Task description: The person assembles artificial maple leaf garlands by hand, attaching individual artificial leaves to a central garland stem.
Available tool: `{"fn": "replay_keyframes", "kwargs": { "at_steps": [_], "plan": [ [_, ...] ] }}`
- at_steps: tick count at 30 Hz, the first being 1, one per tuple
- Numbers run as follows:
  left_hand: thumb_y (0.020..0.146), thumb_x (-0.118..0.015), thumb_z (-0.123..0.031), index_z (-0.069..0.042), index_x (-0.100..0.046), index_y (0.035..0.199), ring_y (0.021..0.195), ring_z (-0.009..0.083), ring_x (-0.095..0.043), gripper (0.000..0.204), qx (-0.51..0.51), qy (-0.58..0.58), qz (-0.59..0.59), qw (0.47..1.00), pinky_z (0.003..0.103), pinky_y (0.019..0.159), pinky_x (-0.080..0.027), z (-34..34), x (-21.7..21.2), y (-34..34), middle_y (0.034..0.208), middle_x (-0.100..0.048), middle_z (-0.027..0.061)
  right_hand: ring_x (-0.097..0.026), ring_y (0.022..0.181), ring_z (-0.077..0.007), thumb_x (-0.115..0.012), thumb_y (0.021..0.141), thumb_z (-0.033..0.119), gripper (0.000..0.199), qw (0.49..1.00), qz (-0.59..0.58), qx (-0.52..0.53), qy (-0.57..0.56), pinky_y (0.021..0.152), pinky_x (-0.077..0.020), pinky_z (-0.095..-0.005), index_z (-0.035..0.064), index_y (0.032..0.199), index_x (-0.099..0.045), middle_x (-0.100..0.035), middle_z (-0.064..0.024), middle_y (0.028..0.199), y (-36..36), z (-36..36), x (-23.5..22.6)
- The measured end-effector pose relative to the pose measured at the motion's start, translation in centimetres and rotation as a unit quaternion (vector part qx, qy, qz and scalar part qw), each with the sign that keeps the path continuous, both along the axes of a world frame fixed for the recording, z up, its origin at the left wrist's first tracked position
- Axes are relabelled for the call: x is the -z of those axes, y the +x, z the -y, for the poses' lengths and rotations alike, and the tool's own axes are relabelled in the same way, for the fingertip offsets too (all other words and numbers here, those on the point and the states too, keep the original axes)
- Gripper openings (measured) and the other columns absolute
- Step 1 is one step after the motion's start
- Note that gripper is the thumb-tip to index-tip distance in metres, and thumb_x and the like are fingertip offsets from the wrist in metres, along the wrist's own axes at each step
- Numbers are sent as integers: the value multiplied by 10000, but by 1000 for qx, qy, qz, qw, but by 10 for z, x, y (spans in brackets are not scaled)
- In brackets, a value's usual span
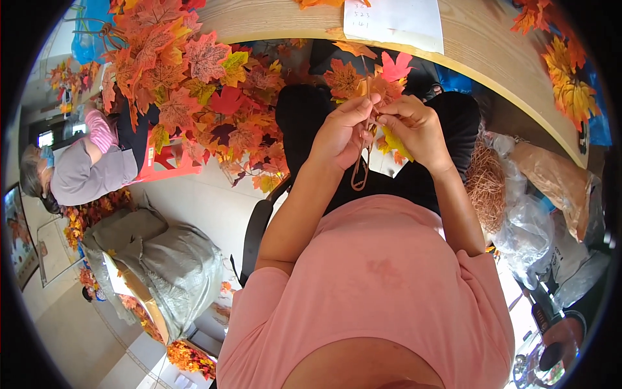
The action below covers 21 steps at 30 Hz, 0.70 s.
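Note:
In front of my lap, both hands are raised close together over a thin brown cord [359,180], whose loop hangs below them. My left hand [346,129] is closed, thumb and fingers pinching the cord upright. My right hand [418,133] pinches at the same spot, its fingertips nearly touching the left thumb; the exact point of contact is small and partly hidden. Around the fingers are artificial maple leaves: an orange leaf [343,81], a pink-red leaf [395,67] and a yellow leaf [396,144], apparently on the same strand.
A wooden table [285,19] curves ahead, bearing a white paper sheet [394,26]. Autumn leaf garlands [188,84] hang thickly over its left side. Another person [97,165] sits far left by a red stool [170,162]. At right lie a brown cord bundle [486,185] and plastic bags [528,227].

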<state>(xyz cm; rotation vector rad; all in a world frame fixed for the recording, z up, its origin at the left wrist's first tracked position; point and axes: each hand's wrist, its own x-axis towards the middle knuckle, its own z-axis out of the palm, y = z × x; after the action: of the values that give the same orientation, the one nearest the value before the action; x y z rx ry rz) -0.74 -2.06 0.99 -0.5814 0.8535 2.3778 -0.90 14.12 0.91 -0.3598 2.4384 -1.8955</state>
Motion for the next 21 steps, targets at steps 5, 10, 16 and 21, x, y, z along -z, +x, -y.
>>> {"fn": "replay_keyframes", "kwargs": {
  "at_steps": [5, 10, 16, 21],
  "plan": [
    [853, -577, -129, -39, -601, 1039, 642, 26, -489, 208, -10, -21, 0, 1000, 138, 474, -372, -2, -7, 3, 838, -571, -14, -575, 708, -160, -650, 750, 23, 103, 1000, -2, -11, 1, 658, -457, -271, 24, 853, -656, -623, -67, 776, 1, 2, -4],
    [855, -576, -131, -36, -602, 1039, 635, 25, -482, 209, -14, -21, -2, 1000, 143, 473, -370, 1, -3, 4, 836, -573, -7, -578, 714, -164, -650, 750, 27, 106, 999, -27, -15, 9, 660, -455, -279, 27, 855, -656, -622, -69, 778, 2, 3, -5],
    [852, -583, -133, -24, -612, 1027, 610, 44, -475, 209, -12, -49, -32, 998, 160, 470, -371, -3, -7, 6, 795, -574, 4, -582, 717, -153, -649, 756, 49, 116, 1000, -10, -23, 18, 663, -453, -276, 11, 866, -654, -627, -72, 772, 2, 3, -7],
    [833, -609, -132, -30, -620, 1008, 688, 50, -519, 202, 19, -123, -93, 988, 169, 502, -394, -5, -4, 10, 869, -604, 17, -570, 681, -100, -644, 767, 75, 142, 996, 81, -21, -43, 630, -451, -252, -31, 862, -645, -639, -74, 743, 1, 3, -5]
  ]
}}
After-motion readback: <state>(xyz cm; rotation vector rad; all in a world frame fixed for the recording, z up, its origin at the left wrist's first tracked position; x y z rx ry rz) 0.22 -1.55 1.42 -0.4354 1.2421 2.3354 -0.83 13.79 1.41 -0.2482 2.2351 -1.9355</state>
